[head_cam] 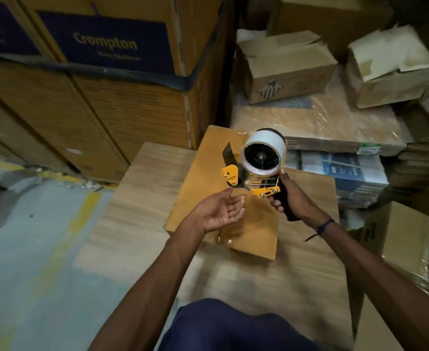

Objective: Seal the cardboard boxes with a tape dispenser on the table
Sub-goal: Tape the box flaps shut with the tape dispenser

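A yellow tape dispenser (257, 165) with a white tape roll is held up in the air over a closed brown cardboard box (203, 173). My right hand (293, 196) grips its black handle. Just below the dispenser's front end, my left hand (219, 211) is palm up with relaxed fingers, the fingertips close to the roller and holding nothing. The box lies on a light wood-grain table (142, 198), and its near end is partly hidden by my arms.
Tall stacked cartons (117, 44) with a blue label stand at the back left. An open small box (281, 64) and other torn boxes lie at the back right over wrapped flat packs. A grey floor with yellow marks is at the left. My knee shows at the bottom.
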Tool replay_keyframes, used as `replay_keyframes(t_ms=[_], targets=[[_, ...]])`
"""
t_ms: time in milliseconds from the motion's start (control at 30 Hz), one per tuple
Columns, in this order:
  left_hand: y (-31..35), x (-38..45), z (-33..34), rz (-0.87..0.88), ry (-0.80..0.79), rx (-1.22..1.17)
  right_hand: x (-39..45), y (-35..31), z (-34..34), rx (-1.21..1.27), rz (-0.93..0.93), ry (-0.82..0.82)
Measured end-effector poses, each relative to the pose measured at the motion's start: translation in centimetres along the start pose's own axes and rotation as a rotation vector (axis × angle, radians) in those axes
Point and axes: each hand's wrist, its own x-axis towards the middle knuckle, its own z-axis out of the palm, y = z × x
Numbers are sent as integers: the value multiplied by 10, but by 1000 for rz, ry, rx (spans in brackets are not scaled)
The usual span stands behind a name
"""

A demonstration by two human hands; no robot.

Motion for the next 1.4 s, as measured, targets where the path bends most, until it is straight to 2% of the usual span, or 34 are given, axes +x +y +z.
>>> replay_keyframes(t_ms=[133,333,467,600,700,733,800,900,1133,1267,1400], targets=[[14,-23,-23,98,79,-34,8,-1,34,-26,16,-71],[25,-34,-63,276,334,-56,12,-3,81,-43,26,-177],[30,-39,-78,441,572,213,9,-3,100,-79,49,-226],[30,-41,-100,593,636,499,5,1,106,-176,42,-236],[32,-47,-130,706,817,660,-5,4,103,-138,67,-242],[35,-52,-141,716,838,648,-8,4,99,-136,79,-235],[36,-63,-161,729,767,630,-14,7,90,-187,96,-227],[29,-74,-175,767,722,744,-20,22,80,-371,118,-257],[-5,-65,-191,872,822,1009,-44,46,83,-478,142,-201],[-7,-71,-184,953,972,1244,-46,57,90,-488,141,-192],[-1,-73,-191,955,1037,1300,-42,52,104,-534,133,-181]])
